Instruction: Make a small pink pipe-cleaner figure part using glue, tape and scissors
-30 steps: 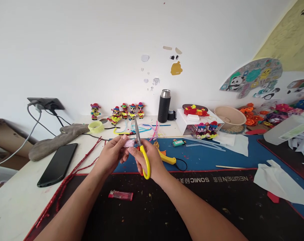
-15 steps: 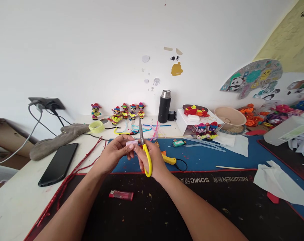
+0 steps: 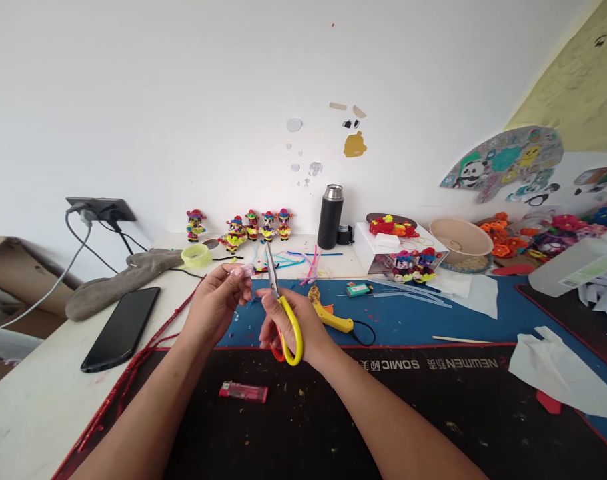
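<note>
My left hand (image 3: 214,298) pinches a small pale pink piece (image 3: 247,270) between thumb and fingers, left of the scissor blades. Yellow-handled scissors (image 3: 296,333) are in my right hand (image 3: 301,320), its fingers wrapped round them. Their blades point up and away, slightly apart from the pink piece. Part of the handle's inner side looks red. Behind the hands, thin coloured stems (image 3: 283,259) lie on the white table. A yellow glue gun (image 3: 336,320) rests on the blue mat just right of my right hand.
A pink lighter (image 3: 243,392) lies on the black mat (image 3: 283,440). At left are a phone (image 3: 121,330) and red fuzzy stems (image 3: 133,363). Several small figures (image 3: 236,233), a black flask (image 3: 330,217) and a white box (image 3: 378,252) stand along the wall.
My hands have moved apart: the left, with the pink piece, is farther left, and the right has drawn back with the scissors. The view has shifted slightly.
</note>
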A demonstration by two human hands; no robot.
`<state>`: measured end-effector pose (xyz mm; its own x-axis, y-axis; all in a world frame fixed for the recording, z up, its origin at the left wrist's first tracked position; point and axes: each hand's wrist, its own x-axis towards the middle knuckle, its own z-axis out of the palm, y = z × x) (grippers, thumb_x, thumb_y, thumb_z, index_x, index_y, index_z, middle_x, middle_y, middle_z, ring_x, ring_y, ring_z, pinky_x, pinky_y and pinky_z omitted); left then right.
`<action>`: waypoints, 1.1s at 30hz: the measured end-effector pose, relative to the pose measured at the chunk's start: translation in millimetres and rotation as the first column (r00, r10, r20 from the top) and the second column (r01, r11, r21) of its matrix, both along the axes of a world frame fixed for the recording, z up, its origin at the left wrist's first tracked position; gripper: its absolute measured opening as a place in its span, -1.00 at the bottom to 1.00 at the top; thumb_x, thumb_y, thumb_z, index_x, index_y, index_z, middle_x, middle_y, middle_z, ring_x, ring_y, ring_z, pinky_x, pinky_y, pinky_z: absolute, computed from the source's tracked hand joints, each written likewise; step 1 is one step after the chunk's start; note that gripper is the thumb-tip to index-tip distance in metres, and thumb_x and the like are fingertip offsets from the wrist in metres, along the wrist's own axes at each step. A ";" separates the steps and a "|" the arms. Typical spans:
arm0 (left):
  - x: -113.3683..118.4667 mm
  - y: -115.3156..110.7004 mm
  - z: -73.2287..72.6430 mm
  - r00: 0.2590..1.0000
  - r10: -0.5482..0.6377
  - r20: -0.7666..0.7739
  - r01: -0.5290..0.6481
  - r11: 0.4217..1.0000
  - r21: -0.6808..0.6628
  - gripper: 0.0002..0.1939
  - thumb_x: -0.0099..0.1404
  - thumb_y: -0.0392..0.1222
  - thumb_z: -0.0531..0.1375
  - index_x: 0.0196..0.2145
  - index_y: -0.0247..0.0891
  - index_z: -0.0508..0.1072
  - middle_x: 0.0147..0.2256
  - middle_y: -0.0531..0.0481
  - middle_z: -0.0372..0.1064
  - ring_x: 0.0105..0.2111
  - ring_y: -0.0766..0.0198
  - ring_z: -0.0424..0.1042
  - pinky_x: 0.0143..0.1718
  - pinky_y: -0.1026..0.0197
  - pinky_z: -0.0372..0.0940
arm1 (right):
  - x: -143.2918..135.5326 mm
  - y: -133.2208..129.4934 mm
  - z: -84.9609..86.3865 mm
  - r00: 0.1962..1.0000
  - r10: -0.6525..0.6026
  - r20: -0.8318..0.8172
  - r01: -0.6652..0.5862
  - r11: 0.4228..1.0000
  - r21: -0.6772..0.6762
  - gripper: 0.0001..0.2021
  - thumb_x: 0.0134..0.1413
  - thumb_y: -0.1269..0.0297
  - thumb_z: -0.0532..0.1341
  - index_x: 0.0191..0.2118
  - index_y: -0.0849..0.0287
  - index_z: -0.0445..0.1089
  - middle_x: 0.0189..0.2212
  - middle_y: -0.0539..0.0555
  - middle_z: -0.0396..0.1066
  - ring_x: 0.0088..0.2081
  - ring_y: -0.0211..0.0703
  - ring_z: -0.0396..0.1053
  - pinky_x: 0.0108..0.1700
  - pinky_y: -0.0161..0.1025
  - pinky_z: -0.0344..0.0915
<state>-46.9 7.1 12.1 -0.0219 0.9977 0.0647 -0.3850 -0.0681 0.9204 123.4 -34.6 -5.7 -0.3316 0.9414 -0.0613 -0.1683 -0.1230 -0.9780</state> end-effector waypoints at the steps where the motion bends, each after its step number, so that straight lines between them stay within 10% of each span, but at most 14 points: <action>1: -0.1 0.1 0.3 1.000 0.011 0.002 -0.011 1.000 0.002 -0.53 0.01 0.08 0.63 -0.31 -0.29 0.62 -0.46 0.01 0.49 -0.56 0.35 0.40 -0.55 0.33 0.24 | -0.4 0.4 -1.1 1.000 0.018 -0.013 -0.018 1.000 -0.005 -0.11 0.06 -0.51 0.32 0.19 0.22 0.48 -0.60 -0.03 0.47 -0.63 -0.19 0.45 -0.57 -0.36 0.31; 8: 0.0 0.1 1.8 0.999 0.047 0.023 -0.047 0.999 -0.002 -0.47 -0.06 0.13 0.65 -0.34 -0.30 0.60 -0.48 0.03 0.47 -0.57 0.38 0.38 -0.56 0.36 0.24 | -0.7 1.4 -2.6 0.997 0.077 -0.022 -0.077 0.997 0.027 0.10 -0.07 -0.65 0.24 0.30 0.26 0.38 -0.37 0.14 0.60 -0.36 -0.09 0.60 -0.33 -0.28 0.46; 17: 2.4 -2.4 3.3 0.998 0.041 -0.044 -0.039 0.998 0.042 -0.47 0.01 0.18 0.61 -0.40 -0.27 0.52 -0.55 0.08 0.42 -0.62 0.38 0.33 -0.61 0.36 0.17 | 1.8 -2.7 -7.5 0.988 0.008 0.153 -0.017 0.998 0.057 -0.26 0.24 -0.50 0.18 0.05 0.15 0.47 -0.45 -0.03 0.49 -0.63 -0.26 0.47 -0.62 -0.39 0.24; 33: 5.2 -6.3 2.8 0.996 0.017 -0.090 -0.015 1.000 0.022 -0.49 0.04 0.18 0.59 -0.43 -0.24 0.48 -0.59 0.12 0.35 -0.67 0.40 0.28 -0.68 0.39 0.13 | 1.5 -8.6 -4.2 0.915 -0.017 0.403 -0.063 0.980 0.186 -0.49 0.44 -0.30 0.15 -0.05 0.10 0.47 -0.48 -0.05 0.48 -0.63 -0.28 0.44 -0.53 -0.36 0.28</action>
<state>-41.7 0.8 14.8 -0.0307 0.9956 0.0884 -0.2991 -0.0935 0.9496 124.9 -43.2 -10.0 -0.3388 0.9408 -0.0130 0.2434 0.0743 -0.9671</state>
